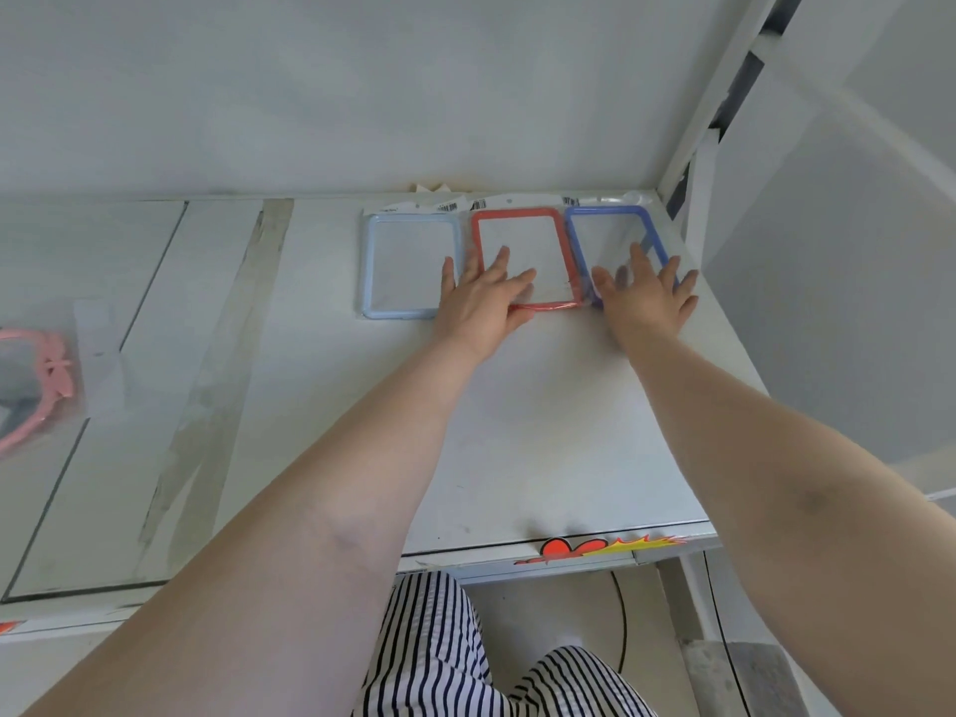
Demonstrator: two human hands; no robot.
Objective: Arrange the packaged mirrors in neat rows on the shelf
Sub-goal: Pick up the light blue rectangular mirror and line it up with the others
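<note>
Three packaged rectangular mirrors lie side by side at the back right of the white shelf [517, 432]: a light blue-framed mirror [408, 266], a red-framed mirror [522, 240] and a dark blue-framed mirror [610, 235]. My left hand [483, 297] lies flat with straight fingers over the red mirror's near left corner, its thumb under the near edge. With spread, straight fingers my right hand [644, 295] presses on the near end of the dark blue mirror.
A pink bow-shaped packaged mirror [36, 390] lies at the far left of the shelf. Strips of tape [227, 354] cross the shelf surface. A white upright post [708, 95] borders the shelf on the right. The shelf's front edge carries a red and yellow sticker [595, 547].
</note>
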